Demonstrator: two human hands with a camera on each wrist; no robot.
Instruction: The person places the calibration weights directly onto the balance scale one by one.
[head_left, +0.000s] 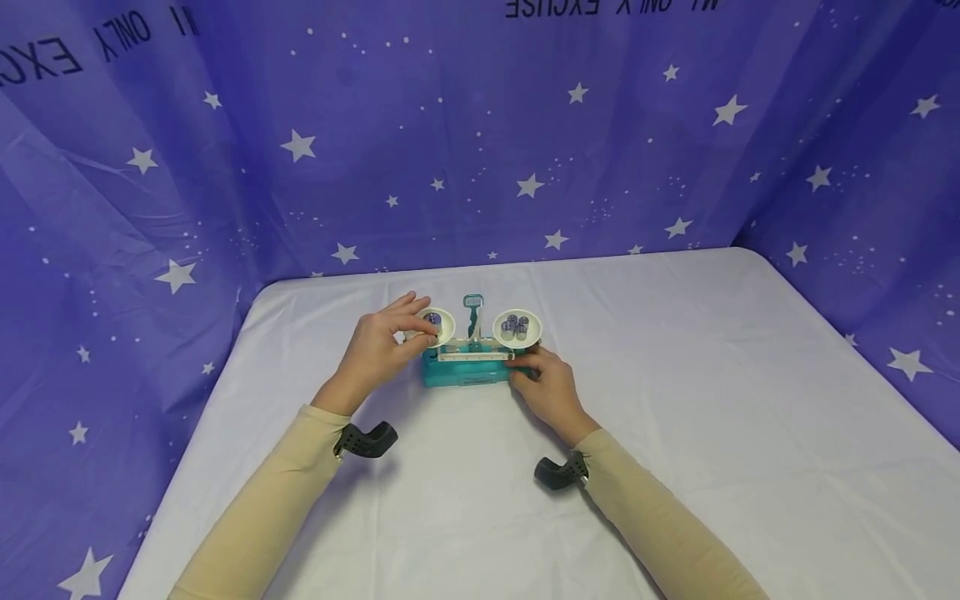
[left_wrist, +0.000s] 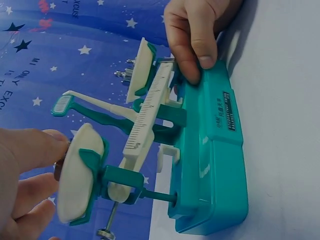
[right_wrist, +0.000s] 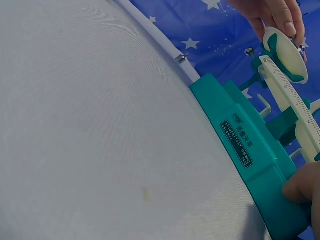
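A teal student tray balance (head_left: 468, 372) stands on the white table, with a ruled beam (left_wrist: 150, 107) across its front. Over the left pan (head_left: 449, 332), my left hand (head_left: 378, 346) pinches a small metal weight (left_wrist: 59, 167) between thumb and forefinger, mostly hidden by the fingers. Another metal weight (head_left: 432, 317) sits in that pan. Several metal weights (head_left: 508, 330) are grouped in the right pan (head_left: 533, 338). My right hand (head_left: 551, 387) grips the right end of the base, its thumb (right_wrist: 299, 185) on the front face.
A small metal piece (right_wrist: 181, 58) lies on the table near the balance's left end. White cloth (head_left: 457, 483) covers the table. A purple curtain with stars (head_left: 480, 150) hangs behind and at both sides. A dark wrist mount (head_left: 367, 440) juts from each sleeve.
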